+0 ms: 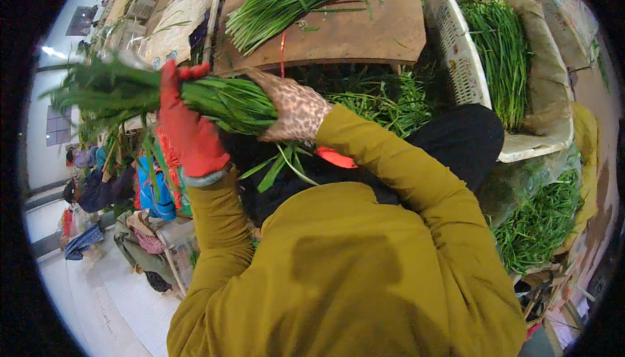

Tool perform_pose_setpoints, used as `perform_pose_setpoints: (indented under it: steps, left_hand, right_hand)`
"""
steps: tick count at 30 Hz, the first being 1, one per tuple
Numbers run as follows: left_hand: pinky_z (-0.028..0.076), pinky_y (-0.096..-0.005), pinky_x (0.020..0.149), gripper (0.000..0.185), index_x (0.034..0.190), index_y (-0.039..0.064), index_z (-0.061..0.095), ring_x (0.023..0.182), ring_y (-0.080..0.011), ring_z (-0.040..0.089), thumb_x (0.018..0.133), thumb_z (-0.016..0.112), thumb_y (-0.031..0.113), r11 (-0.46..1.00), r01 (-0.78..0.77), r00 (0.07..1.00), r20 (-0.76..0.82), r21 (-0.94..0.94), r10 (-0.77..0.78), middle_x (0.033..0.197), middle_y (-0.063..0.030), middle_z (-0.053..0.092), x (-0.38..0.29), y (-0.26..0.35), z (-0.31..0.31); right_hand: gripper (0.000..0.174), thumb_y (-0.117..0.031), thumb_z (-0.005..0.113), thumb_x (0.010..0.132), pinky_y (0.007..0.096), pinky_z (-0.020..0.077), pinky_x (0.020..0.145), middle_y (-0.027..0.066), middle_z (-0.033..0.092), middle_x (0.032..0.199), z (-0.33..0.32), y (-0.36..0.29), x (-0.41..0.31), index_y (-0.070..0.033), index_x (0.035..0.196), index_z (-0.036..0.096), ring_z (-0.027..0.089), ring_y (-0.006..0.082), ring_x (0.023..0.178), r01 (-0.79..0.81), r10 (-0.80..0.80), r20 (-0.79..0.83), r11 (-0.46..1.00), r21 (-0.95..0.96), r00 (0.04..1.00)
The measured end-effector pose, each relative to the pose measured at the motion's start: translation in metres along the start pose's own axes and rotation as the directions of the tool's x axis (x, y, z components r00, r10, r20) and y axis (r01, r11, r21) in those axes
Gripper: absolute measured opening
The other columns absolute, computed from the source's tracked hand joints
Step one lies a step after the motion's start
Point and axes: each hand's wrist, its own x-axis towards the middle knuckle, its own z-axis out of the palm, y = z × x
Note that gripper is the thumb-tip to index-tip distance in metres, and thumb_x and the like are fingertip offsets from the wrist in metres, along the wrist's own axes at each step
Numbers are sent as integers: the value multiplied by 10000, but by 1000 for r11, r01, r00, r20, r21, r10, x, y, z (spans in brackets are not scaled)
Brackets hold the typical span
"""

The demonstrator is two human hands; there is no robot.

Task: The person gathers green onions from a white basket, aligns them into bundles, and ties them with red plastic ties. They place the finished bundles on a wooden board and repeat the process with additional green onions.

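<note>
My left hand [190, 130], in a red glove, is wrapped around a bunch of long flat green leaves that look like garlic chives [229, 100]. My right hand [300, 108], in a spotted glove, grips the right end of the same bunch and hides its tips. The bunch lies nearly level above my lap, and its leafy left end is blurred. Below my right hand, a few loose leaves [278, 171] hang over my dark trousers. A bright red piece [337, 157], too partly covered to identify, shows beneath my right forearm.
Ahead, a brown board [361, 39] bears a bundle of chives [293, 0]; a red strip [282, 54] hangs at its edge. A white plastic crate [464, 59] holds more chives [503, 59]. Loose greens [542, 220] lie at right. People [102, 183] are at far left.
</note>
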Motion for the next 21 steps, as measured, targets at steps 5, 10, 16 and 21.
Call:
perform_pose_setpoints:
  steps: [5,10,16,21]
  left_hand:
    - [475,-381,889,251,1099,30,570,924,-234,585,938,532,219,989,-14,976,-216,-147,-18,929,-58,570,4,5,-44]
    - [470,-386,904,234,1085,30,552,924,-244,582,951,493,213,994,-38,958,-287,-101,7,954,-69,567,2,2,-69]
    - [457,-392,927,231,1102,24,494,983,-246,560,961,440,200,996,-70,914,-396,64,90,987,-87,555,-7,-2,-92]
    - [428,-373,968,290,1193,27,433,1060,-231,531,950,435,185,992,31,940,-342,125,14,1109,-100,539,-8,-10,-117]
  right_hand:
    - [914,-251,631,827,308,391,1012,136,514,1324,35,65,-30,-33,1468,18,518,249,1177,-553,443,427,815,173,788]
    - [584,-229,605,849,310,479,878,160,598,1165,42,131,-35,-46,1359,388,602,255,1000,-393,404,347,913,-104,846]
    - [372,-200,580,856,340,512,747,139,648,963,-33,190,-90,-109,1216,578,627,239,813,-793,832,-89,550,262,548]
    - [352,-296,496,961,338,428,947,95,626,1128,6,140,-62,-108,1256,533,542,215,1087,-441,427,149,747,497,892]
